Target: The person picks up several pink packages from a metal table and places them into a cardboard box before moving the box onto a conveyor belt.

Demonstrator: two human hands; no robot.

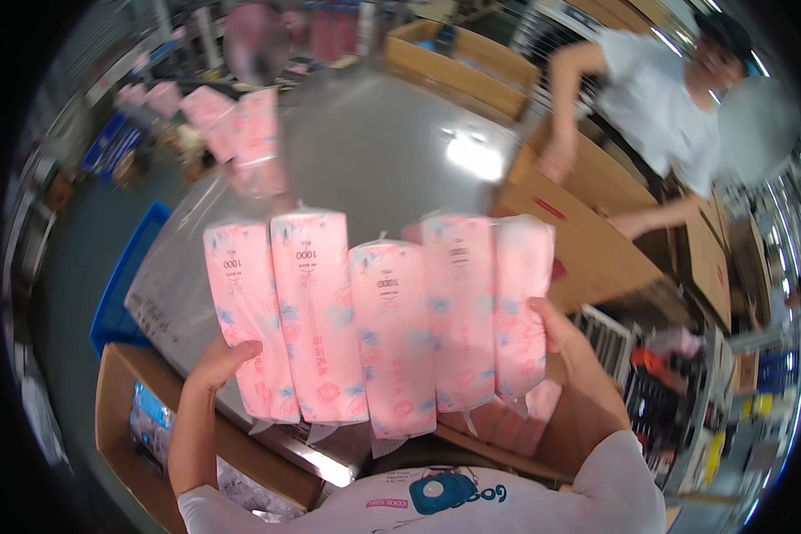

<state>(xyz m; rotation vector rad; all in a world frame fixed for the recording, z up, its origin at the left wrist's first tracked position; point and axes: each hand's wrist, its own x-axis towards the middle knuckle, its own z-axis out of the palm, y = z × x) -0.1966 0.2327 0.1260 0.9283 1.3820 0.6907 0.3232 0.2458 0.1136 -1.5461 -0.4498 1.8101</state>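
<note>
Several pink tissue packs (392, 343) with blue flower prints stand side by side in a row, held up in front of my chest. My left hand (227, 360) presses the outer side of the leftmost pack, its thumb lying over the front. At the other end, my right hand (550, 325) grips the rightmost pack's side. The row is squeezed between both hands, and the middle pack sits a little lower. Most fingers are hidden behind the packs. Under my right forearm, more pink packs (521, 432) lie in a cardboard box.
A grey metal table (356, 133) stretches ahead, with pink packs (258, 133) at its far left. On the right, a person (659, 107) in white handles an open carton (578, 240). A cardboard box (120, 383) and a blue crate (120, 276) stand at my left.
</note>
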